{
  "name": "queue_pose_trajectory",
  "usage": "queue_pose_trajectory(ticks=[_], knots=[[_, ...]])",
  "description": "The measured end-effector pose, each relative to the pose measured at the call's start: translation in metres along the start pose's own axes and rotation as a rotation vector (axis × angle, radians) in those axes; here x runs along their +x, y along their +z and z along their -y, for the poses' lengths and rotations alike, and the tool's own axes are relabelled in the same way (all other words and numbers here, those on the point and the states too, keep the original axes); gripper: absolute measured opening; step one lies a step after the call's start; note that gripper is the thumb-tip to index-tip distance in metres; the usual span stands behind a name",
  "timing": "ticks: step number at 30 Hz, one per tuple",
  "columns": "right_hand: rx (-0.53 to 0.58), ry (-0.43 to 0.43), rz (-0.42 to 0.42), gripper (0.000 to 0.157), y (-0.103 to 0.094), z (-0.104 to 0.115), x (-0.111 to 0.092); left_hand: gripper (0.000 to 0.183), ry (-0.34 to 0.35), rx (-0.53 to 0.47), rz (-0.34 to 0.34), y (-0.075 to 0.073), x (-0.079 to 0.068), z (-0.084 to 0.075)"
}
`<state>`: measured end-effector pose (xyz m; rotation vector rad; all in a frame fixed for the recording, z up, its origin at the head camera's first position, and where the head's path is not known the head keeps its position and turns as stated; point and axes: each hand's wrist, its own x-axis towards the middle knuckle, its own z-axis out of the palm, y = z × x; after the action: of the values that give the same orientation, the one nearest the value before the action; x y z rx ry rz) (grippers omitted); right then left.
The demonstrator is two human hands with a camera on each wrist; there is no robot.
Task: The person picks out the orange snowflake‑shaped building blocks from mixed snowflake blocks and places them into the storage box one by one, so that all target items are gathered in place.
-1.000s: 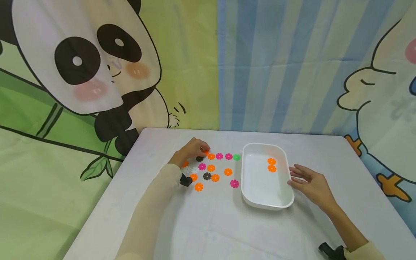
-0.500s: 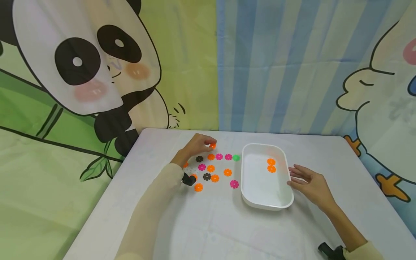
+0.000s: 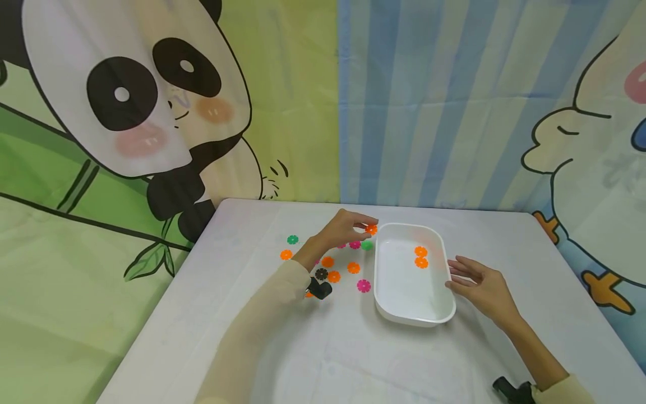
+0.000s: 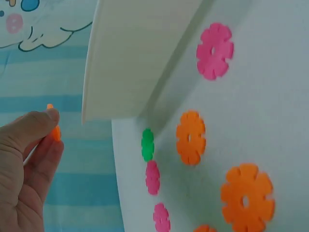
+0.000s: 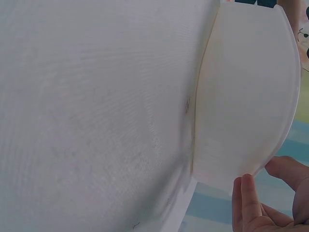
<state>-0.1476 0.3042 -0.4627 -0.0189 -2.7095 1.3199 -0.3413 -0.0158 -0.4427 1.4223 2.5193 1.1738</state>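
My left hand (image 3: 342, 229) pinches an orange flower-shaped plastic disc (image 3: 372, 230) between thumb and fingertips. It is above the table, by the far left corner of a white rectangular tray (image 3: 401, 294). The left wrist view shows the held disc (image 4: 56, 133) nearly edge-on. Two orange discs (image 3: 421, 257) lie side by side in the tray. At the tray's right side is my right hand (image 3: 483, 287). In the right wrist view its fairly straight fingers (image 5: 248, 198) touch the outer wall, with the thumb at the rim.
Left of the tray lie several loose discs, among them a light green disc (image 3: 367, 246), a pink disc (image 3: 364, 286), a black disc (image 3: 321, 274) and a dark green disc (image 3: 292, 239). My left forearm covers some. A patterned cloth (image 3: 404, 112) hangs behind the table.
My left hand has lifted the orange disc from the far side of the loose discs and carried it right, to the tray's edge. My right hand and the tray stay put.
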Motion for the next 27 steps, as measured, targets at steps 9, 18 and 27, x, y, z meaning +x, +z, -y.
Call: queue_pose_trajectory(ticks=[9,18,27], knots=[[0.005,0.005,-0.010,0.077,0.001,-0.001,-0.001,0.038,0.043,-0.002,0.123,0.041,0.022,-0.028],[0.020,0.011,0.003,0.077,0.000,-0.002,0.001,0.039,0.072,0.066,0.245,0.076,0.044,-0.047],[0.056,0.027,0.016,0.076,0.001,-0.002,0.003,0.037,0.103,0.175,0.362,0.101,0.057,-0.055]])
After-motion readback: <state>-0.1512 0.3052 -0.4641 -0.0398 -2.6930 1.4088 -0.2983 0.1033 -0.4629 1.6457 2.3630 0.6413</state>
